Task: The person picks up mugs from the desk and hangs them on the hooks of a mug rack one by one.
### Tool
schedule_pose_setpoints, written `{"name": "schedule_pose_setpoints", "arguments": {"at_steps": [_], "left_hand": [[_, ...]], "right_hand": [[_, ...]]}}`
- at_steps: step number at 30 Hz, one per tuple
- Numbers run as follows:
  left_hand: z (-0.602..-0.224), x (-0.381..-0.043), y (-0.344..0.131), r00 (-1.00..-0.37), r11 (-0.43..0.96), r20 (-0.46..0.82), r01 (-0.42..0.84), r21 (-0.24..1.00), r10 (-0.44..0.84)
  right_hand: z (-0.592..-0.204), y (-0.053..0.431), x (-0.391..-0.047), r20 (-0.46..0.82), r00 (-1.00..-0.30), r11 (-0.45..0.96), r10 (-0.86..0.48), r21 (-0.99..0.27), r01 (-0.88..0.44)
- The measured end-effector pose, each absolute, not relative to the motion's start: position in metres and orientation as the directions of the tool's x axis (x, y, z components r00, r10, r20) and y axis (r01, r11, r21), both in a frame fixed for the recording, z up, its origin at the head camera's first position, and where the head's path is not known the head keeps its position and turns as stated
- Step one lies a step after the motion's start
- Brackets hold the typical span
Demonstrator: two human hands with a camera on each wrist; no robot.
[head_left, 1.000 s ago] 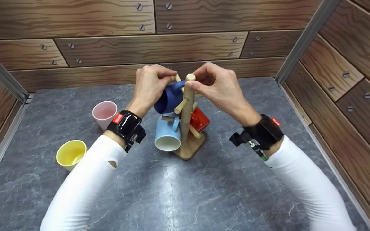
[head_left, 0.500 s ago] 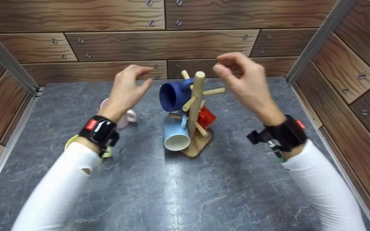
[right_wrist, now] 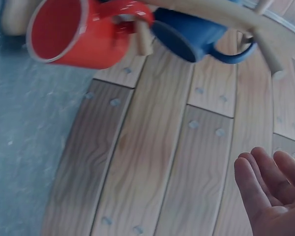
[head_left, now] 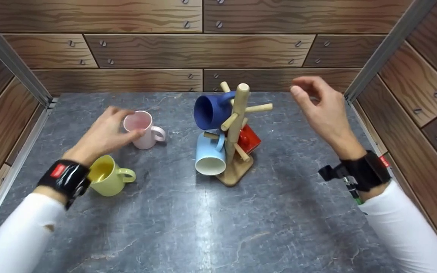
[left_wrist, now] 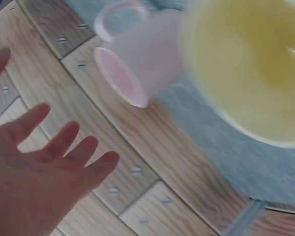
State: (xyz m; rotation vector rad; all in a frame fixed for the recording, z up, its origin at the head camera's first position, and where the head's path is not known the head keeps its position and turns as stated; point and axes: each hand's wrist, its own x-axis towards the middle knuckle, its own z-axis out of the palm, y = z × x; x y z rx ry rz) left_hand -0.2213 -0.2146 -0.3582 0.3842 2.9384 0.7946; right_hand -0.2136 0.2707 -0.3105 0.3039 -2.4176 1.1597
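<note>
A pink mug [head_left: 145, 138] stands upright on the left of the table. My left hand [head_left: 102, 132] hovers beside its left rim, overlapping it in the head view; the left wrist view shows the fingers spread and apart from the mug. Nearer me stands a yellow mug [head_left: 109, 182], its handle pointing right. My right hand [head_left: 326, 110] hangs in the air to the right of the wooden mug tree [head_left: 236, 127], fingers loosely bent around nothing. On the tree hang a dark blue mug [head_left: 212, 112], a light blue mug [head_left: 210, 153] and a red mug [head_left: 249, 141].
Several bare pegs stick out of the tree, one peg [head_left: 259, 108] toward the right. Wood-patterned walls [head_left: 146, 51] enclose the grey marbled table [head_left: 218, 227] at the back and sides.
Both hands have come away from the dark blue mug, now hanging by itself on the tree. My left hand has moved left and down to the pink mug; my right hand has drawn right.
</note>
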Motion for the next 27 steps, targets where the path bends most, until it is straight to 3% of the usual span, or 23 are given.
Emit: {"name": "schedule_pose_setpoints", "arguments": {"at_steps": [11,20,27], "left_hand": [[-0.388,-0.187,-0.264,-0.922,0.878,-0.229,0.188,0.441,0.312],[-0.41,-0.167,-0.279,-0.909,0.843,-0.134,0.3,0.446,0.394],[-0.422,-0.165,-0.283,-0.917,0.84,-0.091,0.312,0.444,0.389]], "right_hand": [[-0.333,0.287,-0.215,0.455,-0.89,0.686,0.003,-0.649,-0.329],[-0.349,0.298,-0.217,0.374,-0.927,0.699,-0.02,-0.658,-0.28],[-0.36,0.301,-0.216,0.36,-0.932,0.715,-0.034,-0.643,-0.274]]}}
